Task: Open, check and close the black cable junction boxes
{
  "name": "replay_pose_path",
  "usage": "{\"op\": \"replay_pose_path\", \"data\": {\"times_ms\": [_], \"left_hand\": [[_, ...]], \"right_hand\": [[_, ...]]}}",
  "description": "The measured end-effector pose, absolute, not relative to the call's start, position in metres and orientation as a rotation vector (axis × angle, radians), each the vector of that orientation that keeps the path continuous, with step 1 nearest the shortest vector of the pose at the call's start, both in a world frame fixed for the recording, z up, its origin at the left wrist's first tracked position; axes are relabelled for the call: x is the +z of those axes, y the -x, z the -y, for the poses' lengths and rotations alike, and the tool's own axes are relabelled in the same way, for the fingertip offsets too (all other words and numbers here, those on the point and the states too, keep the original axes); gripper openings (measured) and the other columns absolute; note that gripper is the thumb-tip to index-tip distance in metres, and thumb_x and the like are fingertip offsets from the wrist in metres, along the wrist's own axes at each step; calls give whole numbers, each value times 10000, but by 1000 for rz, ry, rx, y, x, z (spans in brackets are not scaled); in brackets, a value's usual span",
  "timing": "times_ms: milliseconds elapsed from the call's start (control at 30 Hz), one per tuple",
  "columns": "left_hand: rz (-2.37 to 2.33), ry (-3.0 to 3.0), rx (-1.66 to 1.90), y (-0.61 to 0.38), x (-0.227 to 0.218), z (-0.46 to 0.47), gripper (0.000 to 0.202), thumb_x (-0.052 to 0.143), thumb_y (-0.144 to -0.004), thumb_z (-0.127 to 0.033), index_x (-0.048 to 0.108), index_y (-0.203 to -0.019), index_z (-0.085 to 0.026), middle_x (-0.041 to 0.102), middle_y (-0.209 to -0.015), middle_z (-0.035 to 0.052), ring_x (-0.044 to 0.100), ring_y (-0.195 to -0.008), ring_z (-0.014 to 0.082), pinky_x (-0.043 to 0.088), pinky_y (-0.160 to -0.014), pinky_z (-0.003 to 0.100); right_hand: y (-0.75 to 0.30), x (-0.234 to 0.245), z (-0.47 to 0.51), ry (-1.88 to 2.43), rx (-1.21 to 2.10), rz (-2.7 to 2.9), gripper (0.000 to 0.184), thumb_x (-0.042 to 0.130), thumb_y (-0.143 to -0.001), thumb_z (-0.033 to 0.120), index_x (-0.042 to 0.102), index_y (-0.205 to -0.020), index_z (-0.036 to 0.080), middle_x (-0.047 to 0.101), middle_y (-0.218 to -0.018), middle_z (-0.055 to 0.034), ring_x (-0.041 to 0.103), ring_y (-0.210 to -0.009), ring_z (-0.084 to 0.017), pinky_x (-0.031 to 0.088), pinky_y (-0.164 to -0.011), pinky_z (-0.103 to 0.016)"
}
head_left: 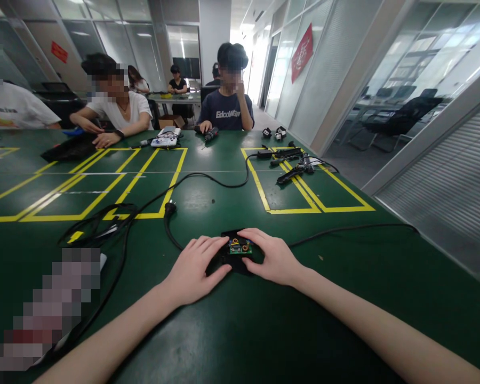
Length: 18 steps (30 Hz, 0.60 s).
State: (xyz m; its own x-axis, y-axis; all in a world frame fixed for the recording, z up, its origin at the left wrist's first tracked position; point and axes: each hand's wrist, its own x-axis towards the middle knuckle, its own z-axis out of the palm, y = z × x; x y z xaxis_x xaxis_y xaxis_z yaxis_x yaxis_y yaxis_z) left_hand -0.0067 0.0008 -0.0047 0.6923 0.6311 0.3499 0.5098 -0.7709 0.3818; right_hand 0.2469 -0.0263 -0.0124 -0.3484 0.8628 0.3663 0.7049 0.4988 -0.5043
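Near the middle of the green table, a small green circuit board [240, 247] with copper-coloured coils lies on a thin black sheet or casing part [240, 265]. My left hand [198, 266] curls around its left side, thumb at the near edge and fingers at the far edge. From the right side my right hand [270, 256] grips it the same way, fingertips on the far edge and thumb close to the near corner. A black cord with a plug [170, 208] runs behind my left hand. The undersides of my fingers are partly hidden.
Coiled black cable [100, 224] lies at the left, beside a blurred-out object [52, 309]. Black parts and an adapter [294, 165] sit at the far right. Across the table are a power drill [210, 134], a white device [166, 137], a black tray [70, 148] and seated people.
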Motion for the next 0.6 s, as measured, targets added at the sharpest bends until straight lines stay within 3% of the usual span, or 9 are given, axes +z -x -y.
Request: {"op": "replay_pose_path", "data": {"times_ms": [167,400,600], "left_hand": [[-940,-2585,725,8,-7,-4,379,562,-996,-275,599,-1370,-225,680,-1351,106,620,-1195,275,533,-1010,472],[-937,-2567,684,9,-4,-2,561,696,-869,-319,575,-1409,-224,639,-1414,121,602,-1281,313,506,-1052,500],[-958,-2549,676,10,-7,-2,526,635,-907,-295,572,-1424,-225,622,-1460,118,597,-1322,293,468,-1129,495]], "right_hand": [[-248,-10,28,1088,406,2107,423,656,-851,198,640,-1272,226,714,-1175,-89,719,-1040,-217,603,-874,-329],[-250,-7,27,1068,474,2100,265,659,-871,205,684,-1135,199,738,-1031,-75,716,-913,-199,579,-811,-319],[-251,-6,26,1155,636,2059,229,691,-869,270,713,-1087,200,772,-1009,-61,726,-866,-197,570,-753,-298]]}}
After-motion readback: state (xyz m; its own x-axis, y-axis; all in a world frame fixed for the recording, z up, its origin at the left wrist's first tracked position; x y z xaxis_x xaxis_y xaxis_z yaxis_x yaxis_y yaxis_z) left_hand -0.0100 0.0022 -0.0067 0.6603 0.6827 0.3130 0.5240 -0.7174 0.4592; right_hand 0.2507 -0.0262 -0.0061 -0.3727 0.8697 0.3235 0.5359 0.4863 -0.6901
